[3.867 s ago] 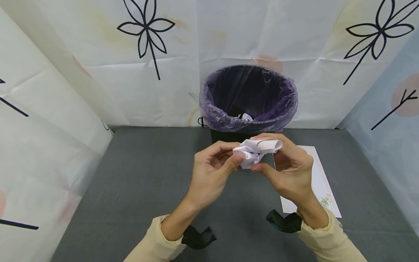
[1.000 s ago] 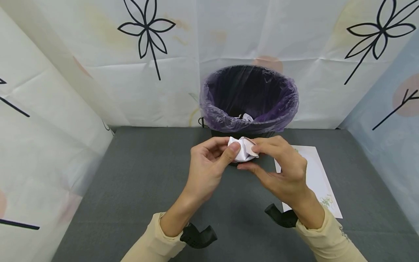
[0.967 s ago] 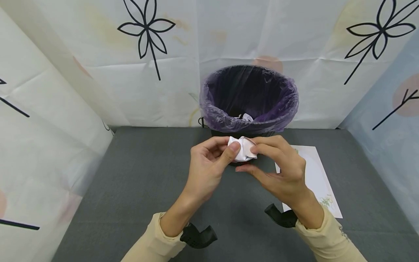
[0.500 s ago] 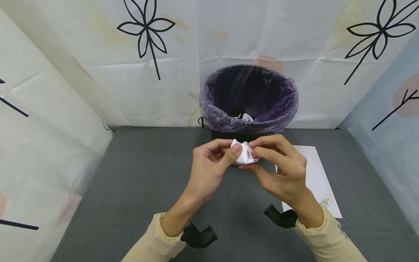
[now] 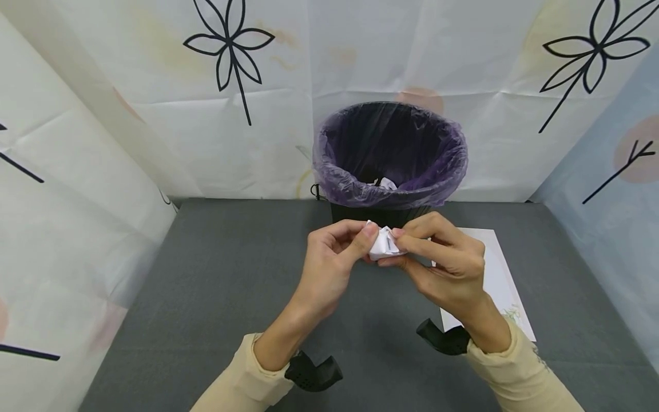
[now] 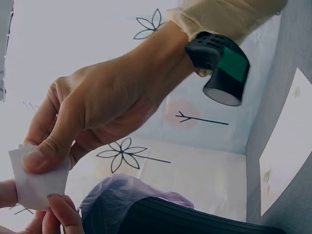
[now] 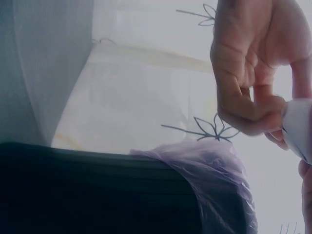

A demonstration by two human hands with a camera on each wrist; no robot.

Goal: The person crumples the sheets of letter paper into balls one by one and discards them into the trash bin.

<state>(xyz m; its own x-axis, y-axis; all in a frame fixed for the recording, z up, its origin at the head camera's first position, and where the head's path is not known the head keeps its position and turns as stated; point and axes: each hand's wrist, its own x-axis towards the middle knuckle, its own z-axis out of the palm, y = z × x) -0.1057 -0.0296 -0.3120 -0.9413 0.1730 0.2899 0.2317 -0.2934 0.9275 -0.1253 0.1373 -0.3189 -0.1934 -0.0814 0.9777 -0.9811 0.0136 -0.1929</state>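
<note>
A small crumpled wad of white paper [image 5: 384,245] is held between both hands in front of the bin. My left hand [image 5: 329,263] pinches its left side, thumb on top. On the other side, my right hand [image 5: 447,266] grips it with thumb and fingertips. From the left wrist, one flat face of the paper wad [image 6: 41,178] shows with fingers around it. Only part of the wad [image 7: 298,127] appears at the right edge of the right wrist view. Fingers cover much of it.
A black bin lined with a purple plastic bag [image 5: 350,197] stands behind the hands, white paper [image 5: 387,184] inside it. To the right, a white sheet [image 5: 507,286] with a printed plant lies on the grey tabletop [image 5: 216,297], partly behind the right forearm. Printed cloth walls surround the table.
Since the earliest frame, the paper has been folded smaller; its rolled flap no longer sticks out to the right. Over the last second, the right fingers shifted on it while the left hand kept hold.
</note>
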